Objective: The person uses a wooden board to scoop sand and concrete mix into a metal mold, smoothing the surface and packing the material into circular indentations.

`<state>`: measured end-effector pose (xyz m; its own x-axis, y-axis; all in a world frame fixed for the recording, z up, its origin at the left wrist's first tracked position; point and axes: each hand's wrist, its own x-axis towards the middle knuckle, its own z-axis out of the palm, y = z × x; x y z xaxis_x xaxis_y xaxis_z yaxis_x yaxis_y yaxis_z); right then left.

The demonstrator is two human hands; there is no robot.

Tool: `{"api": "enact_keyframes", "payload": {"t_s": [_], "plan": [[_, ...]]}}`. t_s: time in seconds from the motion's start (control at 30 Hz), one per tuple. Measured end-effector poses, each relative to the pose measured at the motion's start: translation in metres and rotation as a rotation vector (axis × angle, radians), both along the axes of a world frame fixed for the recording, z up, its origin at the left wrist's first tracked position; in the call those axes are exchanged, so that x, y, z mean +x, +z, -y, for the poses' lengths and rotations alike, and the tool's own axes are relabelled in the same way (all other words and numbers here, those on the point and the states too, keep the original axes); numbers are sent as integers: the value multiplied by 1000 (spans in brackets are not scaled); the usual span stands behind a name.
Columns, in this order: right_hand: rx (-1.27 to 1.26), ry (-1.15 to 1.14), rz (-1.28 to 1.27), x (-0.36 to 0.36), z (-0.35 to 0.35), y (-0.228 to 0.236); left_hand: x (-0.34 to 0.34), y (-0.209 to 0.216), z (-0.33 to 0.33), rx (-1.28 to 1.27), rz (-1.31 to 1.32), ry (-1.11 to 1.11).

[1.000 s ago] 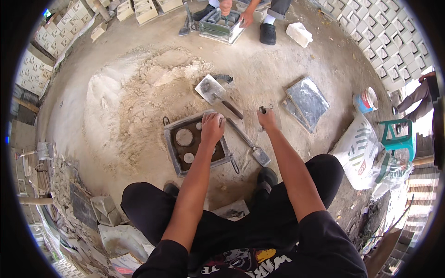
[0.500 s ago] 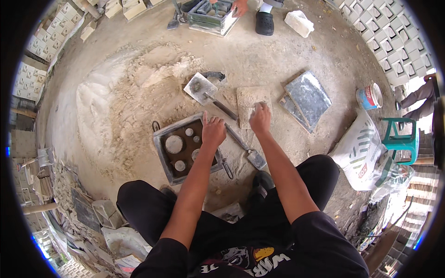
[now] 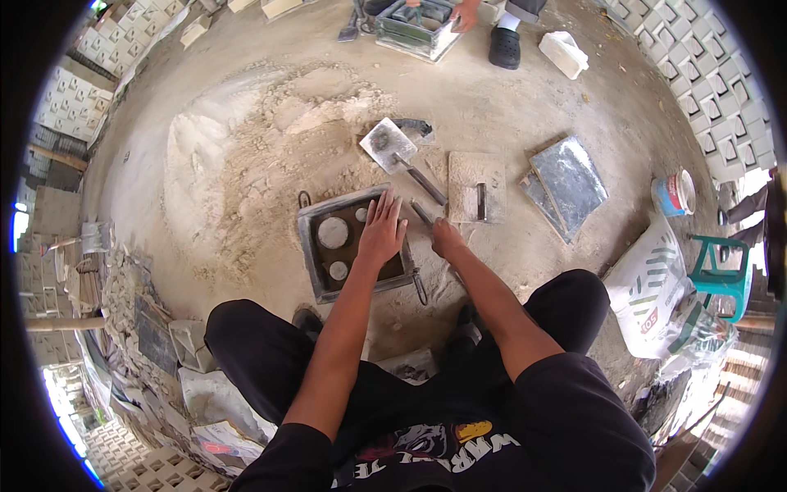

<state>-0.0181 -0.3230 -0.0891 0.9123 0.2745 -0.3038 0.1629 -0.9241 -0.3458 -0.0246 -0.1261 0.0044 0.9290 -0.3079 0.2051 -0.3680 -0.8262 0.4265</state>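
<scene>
A square grey frame box (image 3: 309, 256) rests on the ground before me, with a dark brown fill and several round pale discs (image 3: 333, 233) in it. My left hand (image 3: 382, 233) lies flat over its right part, fingers stretched and together, hiding some of the discs. Just right of the box, my right hand (image 3: 447, 239) is closed round a small trowel (image 3: 421, 213); the handle's end pokes out past my fingers, and my hand and forearm hide the blade. A flat, sand-coated float (image 3: 466, 176) with a dark handle lies beyond my right hand.
A square-bladed shovel (image 3: 388, 145) lies past the box, beside a sand heap (image 3: 279, 115). Metal plates (image 3: 567, 187), a bucket (image 3: 674, 193), a white sack (image 3: 648, 287) and a green stool (image 3: 721, 275) stand right. At the far side, another person's hand touches a second frame box (image 3: 416, 37).
My right hand has left the float and come nearer to me, onto the trowel's handle. My left hand has flattened over the box, fingers now together. The whole view has shifted slightly.
</scene>
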Motion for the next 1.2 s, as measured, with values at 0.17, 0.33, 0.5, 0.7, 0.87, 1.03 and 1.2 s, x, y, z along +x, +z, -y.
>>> {"api": "enact_keyframes", "payload": {"t_s": [0.17,0.33,0.5,0.7,0.87,1.03,1.2], "plan": [[307,-130,160,10,0,24,-25,4,-37,-88,123,214],[550,-413,241,26,-7,93,-44,18,-54,-121,-20,279],[815,-578,192,22,-28,165,-61,-5,-64,-183,-115,212],[992,-628,195,-1,-60,222,-86,-6,-64,-224,-267,225],[1212,-508,239,-22,-96,254,-94,-6,-64,-179,-240,225],[1167,-480,310,-29,-118,238,-102,2,-74,-130,-75,325],[1164,-460,299,-27,-129,207,-110,11,-89,-126,-35,536]]}}
